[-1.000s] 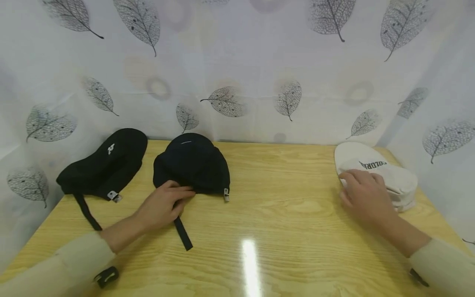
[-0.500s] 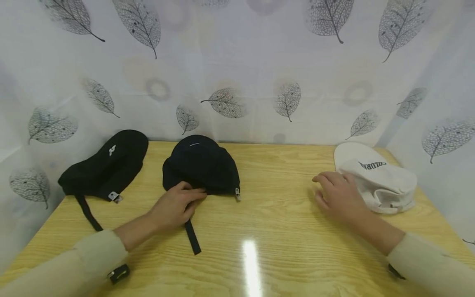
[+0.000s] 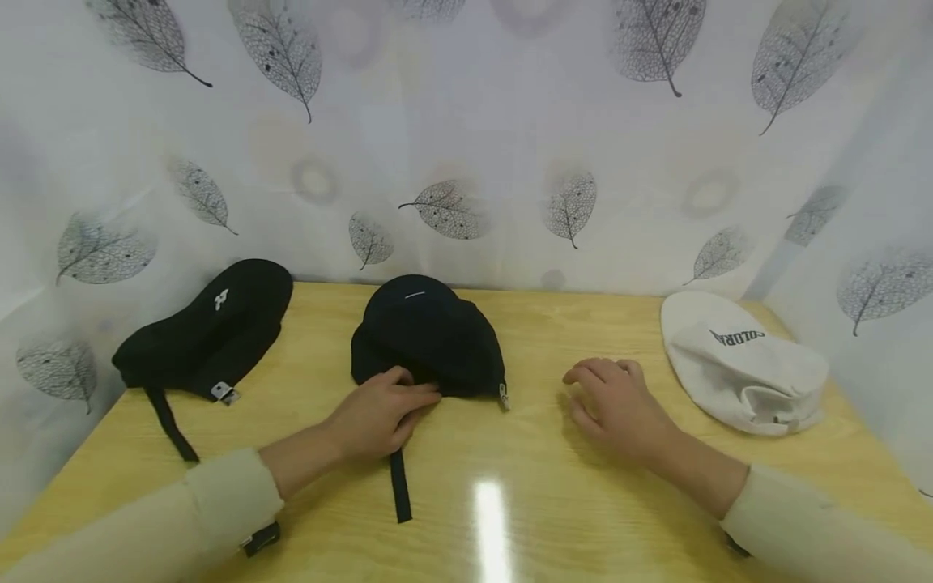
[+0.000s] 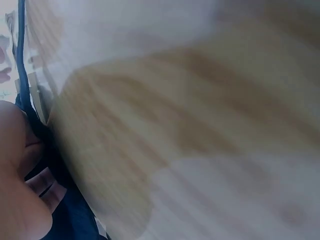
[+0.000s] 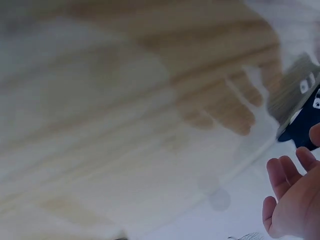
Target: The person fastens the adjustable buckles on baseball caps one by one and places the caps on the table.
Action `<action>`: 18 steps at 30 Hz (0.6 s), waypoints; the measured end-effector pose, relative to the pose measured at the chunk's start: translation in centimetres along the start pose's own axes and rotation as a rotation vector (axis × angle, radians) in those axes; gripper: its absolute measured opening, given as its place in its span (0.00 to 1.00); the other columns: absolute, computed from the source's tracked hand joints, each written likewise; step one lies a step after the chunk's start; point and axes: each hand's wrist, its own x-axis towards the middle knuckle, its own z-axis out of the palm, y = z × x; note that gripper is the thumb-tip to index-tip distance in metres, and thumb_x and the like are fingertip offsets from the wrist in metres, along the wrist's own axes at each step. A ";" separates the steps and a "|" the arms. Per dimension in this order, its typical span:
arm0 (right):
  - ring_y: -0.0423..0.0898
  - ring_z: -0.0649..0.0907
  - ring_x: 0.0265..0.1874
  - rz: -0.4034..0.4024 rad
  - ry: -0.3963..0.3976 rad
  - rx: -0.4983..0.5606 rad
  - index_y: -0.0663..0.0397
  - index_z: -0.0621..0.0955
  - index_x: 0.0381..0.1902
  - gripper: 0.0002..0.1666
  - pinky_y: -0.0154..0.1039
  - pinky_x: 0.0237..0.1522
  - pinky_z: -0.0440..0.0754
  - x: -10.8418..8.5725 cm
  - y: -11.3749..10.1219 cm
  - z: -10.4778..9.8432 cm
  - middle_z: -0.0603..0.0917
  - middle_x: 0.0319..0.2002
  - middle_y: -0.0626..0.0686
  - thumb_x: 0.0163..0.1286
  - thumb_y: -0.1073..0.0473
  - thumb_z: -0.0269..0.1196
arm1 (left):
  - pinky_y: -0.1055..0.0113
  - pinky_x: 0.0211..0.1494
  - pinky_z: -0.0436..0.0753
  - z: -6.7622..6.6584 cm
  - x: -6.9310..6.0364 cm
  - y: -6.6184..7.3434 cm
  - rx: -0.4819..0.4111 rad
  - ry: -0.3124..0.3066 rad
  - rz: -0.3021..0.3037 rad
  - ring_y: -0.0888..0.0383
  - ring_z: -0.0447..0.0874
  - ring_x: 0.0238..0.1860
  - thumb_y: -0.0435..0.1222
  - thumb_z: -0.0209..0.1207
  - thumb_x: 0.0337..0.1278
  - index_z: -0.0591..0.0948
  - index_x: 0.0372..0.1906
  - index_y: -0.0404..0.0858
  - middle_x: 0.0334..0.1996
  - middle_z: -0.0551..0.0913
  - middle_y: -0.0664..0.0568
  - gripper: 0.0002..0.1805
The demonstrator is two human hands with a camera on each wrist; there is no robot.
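Observation:
A dark navy cap (image 3: 437,340) lies on the table left of the middle, its brim toward the back and its strap hanging to the front. My left hand (image 3: 382,413) grips the cap's front edge. In the left wrist view, fingers (image 4: 42,185) curl at the dark fabric, partly hidden. My right hand (image 3: 619,409) hovers low over the table, between the navy cap and a cream cap (image 3: 758,364) with dark lettering. It holds nothing, its fingers loosely bent. The right wrist view shows the same hand (image 5: 297,200) with a bit of navy cap beyond.
A black cap (image 3: 211,324) with a white emblem lies at the far left, its strap trailing forward. The wooden table (image 3: 568,518) ends at a white leaf-printed cloth (image 3: 481,121) behind, with cloth at both sides.
My left hand has slid the navy cap to the right. My right hand has come away from the cream cap and moved left toward the middle.

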 end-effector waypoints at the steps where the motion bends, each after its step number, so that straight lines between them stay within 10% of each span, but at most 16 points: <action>1: 0.51 0.82 0.50 -0.019 -0.008 0.005 0.53 0.81 0.44 0.13 0.55 0.51 0.68 0.2 -0.4 0.2 0.83 0.46 0.51 0.62 0.57 0.65 | 0.60 0.46 0.81 0.2 0.2 0.2 -0.005 -0.001 0.006 0.54 0.78 0.43 0.33 0.60 0.63 0.86 0.55 0.43 0.54 0.86 0.51 0.16; 8: 0.44 0.80 0.41 -0.177 0.003 -0.001 0.47 0.82 0.38 0.20 0.49 0.48 0.68 1.3 -2.6 1.4 0.82 0.38 0.45 0.56 0.41 0.72 | 0.60 0.48 0.80 0.9 0.9 1.3 -0.013 -0.036 0.023 0.56 0.77 0.45 0.36 0.59 0.67 0.85 0.56 0.45 0.56 0.85 0.54 0.15; 18: 0.41 0.78 0.34 -0.127 -0.025 0.000 0.47 0.82 0.31 0.19 0.48 0.47 0.68 1.2 -3.0 1.4 0.80 0.30 0.41 0.53 0.42 0.75 | 0.61 0.51 0.79 1.1 2.0 1.6 -0.016 -0.077 0.045 0.57 0.77 0.48 0.34 0.58 0.66 0.84 0.59 0.46 0.59 0.84 0.55 0.18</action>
